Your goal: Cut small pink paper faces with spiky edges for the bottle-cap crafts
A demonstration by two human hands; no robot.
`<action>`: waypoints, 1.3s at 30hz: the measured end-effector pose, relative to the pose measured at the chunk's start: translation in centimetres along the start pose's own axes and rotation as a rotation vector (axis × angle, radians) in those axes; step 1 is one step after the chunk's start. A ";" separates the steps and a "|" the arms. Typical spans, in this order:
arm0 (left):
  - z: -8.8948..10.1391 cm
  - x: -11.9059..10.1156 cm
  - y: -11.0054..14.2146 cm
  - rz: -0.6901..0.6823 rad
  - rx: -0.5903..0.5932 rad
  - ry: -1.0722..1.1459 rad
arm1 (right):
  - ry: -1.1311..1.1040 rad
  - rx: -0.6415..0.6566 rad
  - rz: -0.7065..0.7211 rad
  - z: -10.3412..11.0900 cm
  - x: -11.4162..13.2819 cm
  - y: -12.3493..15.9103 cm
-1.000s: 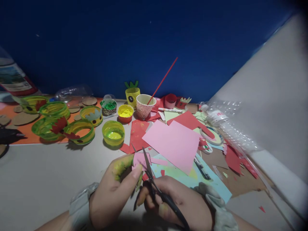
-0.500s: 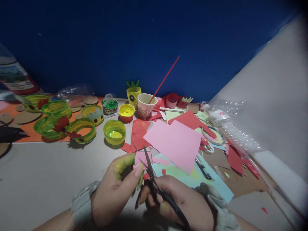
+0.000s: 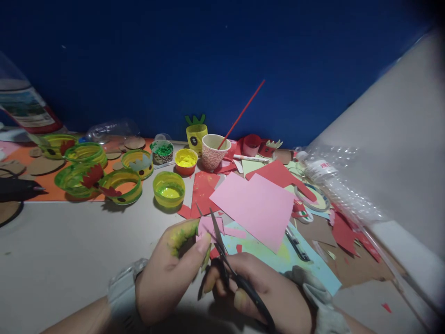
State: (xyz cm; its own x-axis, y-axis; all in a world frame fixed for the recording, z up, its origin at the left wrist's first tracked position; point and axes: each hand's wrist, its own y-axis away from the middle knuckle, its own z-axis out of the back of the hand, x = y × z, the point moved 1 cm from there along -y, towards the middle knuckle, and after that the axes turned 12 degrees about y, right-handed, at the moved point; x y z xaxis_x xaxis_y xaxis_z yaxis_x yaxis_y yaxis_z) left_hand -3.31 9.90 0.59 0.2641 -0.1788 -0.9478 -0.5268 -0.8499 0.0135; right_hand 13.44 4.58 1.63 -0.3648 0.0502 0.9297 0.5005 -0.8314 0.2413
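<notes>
While the left hand point(image 3: 167, 273) keeps pinching the small pink paper scrap point(image 3: 206, 227) at lower centre, the right hand point(image 3: 264, 292) grips black scissors point(image 3: 225, 260), blades still parted, barely advanced

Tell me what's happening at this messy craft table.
A person is cutting paper. The left hand, smeared with yellow-green paint, pinches a small pink paper piece, while the right hand works black scissors whose blades are at that piece. Beyond the hands lie a large pink sheet and red paper scraps. Further back stand a tub of yellow-green paint, a patterned paper cup holding a red stick, and green plastic rings on the left.
</notes>
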 end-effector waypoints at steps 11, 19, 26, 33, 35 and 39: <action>-0.1 0.1 0.3 0.006 0.000 -0.032 | 0.031 0.051 -0.006 0.4 0.1 -0.1; 0.0 -0.1 -0.1 0.000 -0.023 -0.098 | -0.027 0.072 0.005 0.4 -0.2 -0.2; -0.1 -0.1 0.0 -0.011 -0.042 -0.088 | -0.068 0.062 0.004 0.3 -0.4 -0.1; -0.2 -0.2 -0.1 -0.032 -0.006 -0.083 | -0.108 0.062 0.000 0.1 -0.5 -0.2; -0.2 -0.3 -0.1 -0.035 -0.004 -0.081 | -0.104 0.058 0.001 0.1 -0.4 -0.3; -0.3 -0.4 -0.2 -0.030 0.003 -0.077 | -0.078 0.059 0.010 0.1 -0.3 -0.3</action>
State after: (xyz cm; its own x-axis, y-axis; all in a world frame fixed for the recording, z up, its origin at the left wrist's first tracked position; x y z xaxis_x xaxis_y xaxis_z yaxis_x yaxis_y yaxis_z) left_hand -3.07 9.97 1.11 0.2169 -0.1140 -0.9695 -0.5224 -0.8526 -0.0166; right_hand 13.52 4.85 1.34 -0.2986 0.0873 0.9504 0.5500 -0.7981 0.2461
